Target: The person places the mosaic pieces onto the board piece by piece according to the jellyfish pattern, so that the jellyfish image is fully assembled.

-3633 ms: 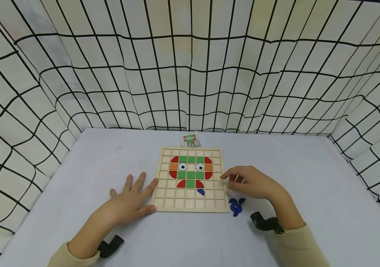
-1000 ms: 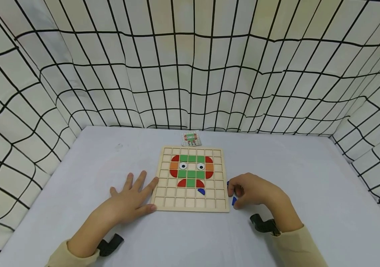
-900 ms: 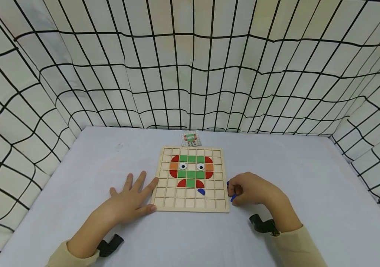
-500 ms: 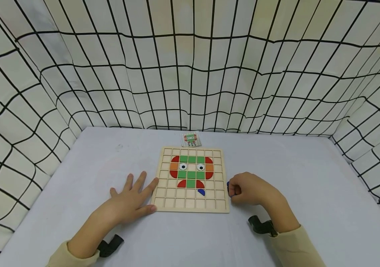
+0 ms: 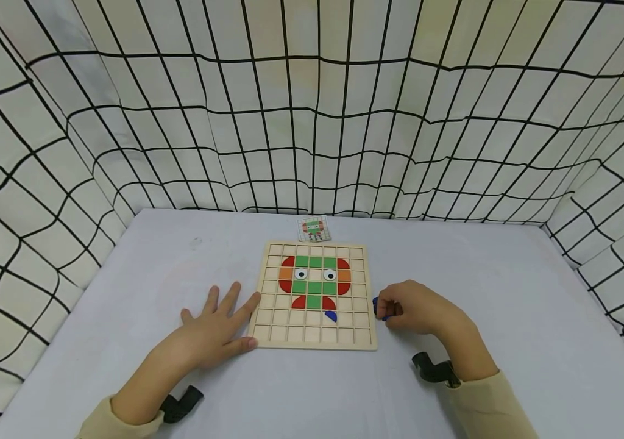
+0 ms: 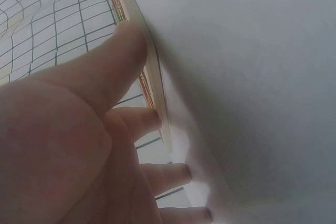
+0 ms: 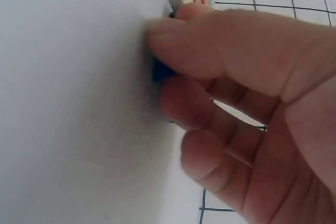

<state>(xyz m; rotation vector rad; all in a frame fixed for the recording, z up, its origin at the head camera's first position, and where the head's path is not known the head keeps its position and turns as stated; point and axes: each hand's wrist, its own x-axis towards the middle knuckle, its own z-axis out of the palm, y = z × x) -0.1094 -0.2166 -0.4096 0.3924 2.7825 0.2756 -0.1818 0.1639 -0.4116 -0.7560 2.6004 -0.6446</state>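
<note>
A wooden grid board (image 5: 312, 340) carries green, red and orange tiles and two eye tiles laid out as a face. One blue tile (image 5: 331, 316) lies askew below the red tile at lower right. My left hand (image 5: 208, 334) is spread flat at the board's left edge, its thumb and index fingertip touching the frame. Beside the right edge, my right hand (image 5: 418, 308) has its fingers curled, and in the right wrist view its thumb and fingertips pinch a blue tile (image 7: 161, 70) close over the tablecloth. More blue tiles (image 5: 376, 305) show at its fingertips, partly hidden.
A small picture card (image 5: 313, 228) showing a similar face lies behind the board. The white-covered table (image 5: 482, 274) is enclosed at the back and sides by black netting (image 5: 314, 113) over white sheets.
My right hand has moved down and the loose blue tiles, once in a cluster lower down, have shifted up along the board's right edge under its fingers. The left hand stays put.
</note>
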